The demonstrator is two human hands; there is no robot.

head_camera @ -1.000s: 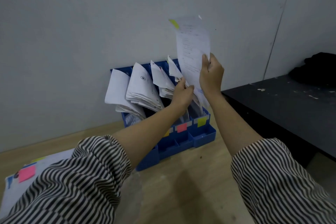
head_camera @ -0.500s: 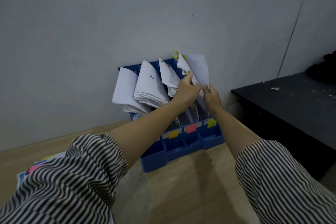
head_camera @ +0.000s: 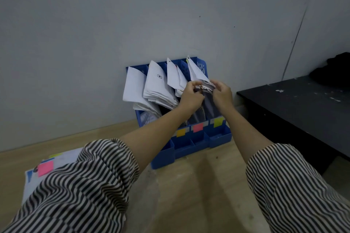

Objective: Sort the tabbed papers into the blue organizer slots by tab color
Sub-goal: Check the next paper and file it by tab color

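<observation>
My left hand (head_camera: 190, 94) and right hand (head_camera: 221, 92) meet at the rightmost slot of the blue organizer (head_camera: 191, 144), which stands against the wall (head_camera: 94, 34) on the wooden floor (head_camera: 198, 185). Both grips pinch the lower edge of the paper bundle (head_camera: 197, 73) leaning there; how tightly, I can't quite tell. 3 colored labels (head_camera: 198, 127) mark the front. More tabbed papers (head_camera: 45, 170) lie by my left sleeve (head_camera: 79, 191). A black table (head_camera: 303, 108) sits right.
</observation>
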